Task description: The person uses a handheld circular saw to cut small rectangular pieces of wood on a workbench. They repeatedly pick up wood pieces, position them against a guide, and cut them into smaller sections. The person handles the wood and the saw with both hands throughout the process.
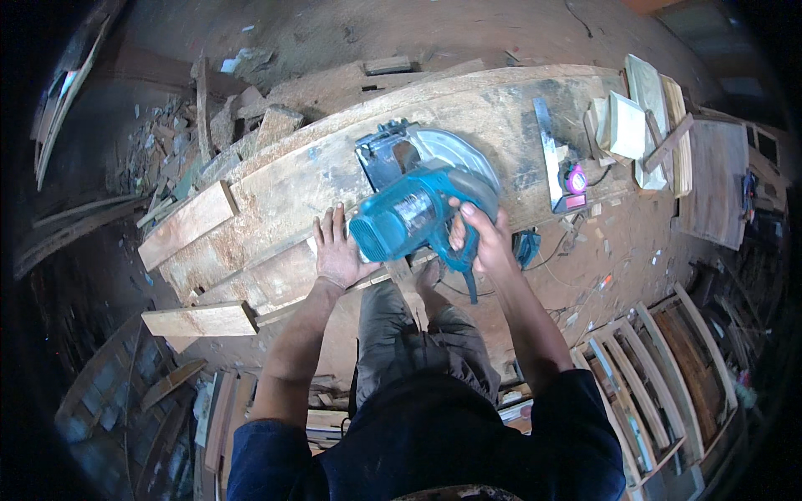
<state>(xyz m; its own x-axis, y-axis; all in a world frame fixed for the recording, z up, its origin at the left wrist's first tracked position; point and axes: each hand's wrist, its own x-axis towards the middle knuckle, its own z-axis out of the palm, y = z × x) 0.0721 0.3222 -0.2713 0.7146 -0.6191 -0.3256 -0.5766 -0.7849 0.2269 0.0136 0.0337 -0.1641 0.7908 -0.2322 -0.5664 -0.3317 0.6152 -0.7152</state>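
Observation:
A teal circular saw with a metal guard rests on the wooden workbench, toward the middle of the view. My right hand grips its rear handle, fingers wrapped round it. My left hand lies just left of the saw's motor, fingers spread on pale wood at the bench's near edge; the wood beneath it is partly hidden. A metal square lies right of the saw, with a pink tape measure on it. Short boards lie at the bench's left end.
Stacked offcuts sit at the bench's right end, beside a wooden panel. Scrap wood is piled beyond the bench at left. Wooden frames lie at lower right. A cord runs along the floor near the right side.

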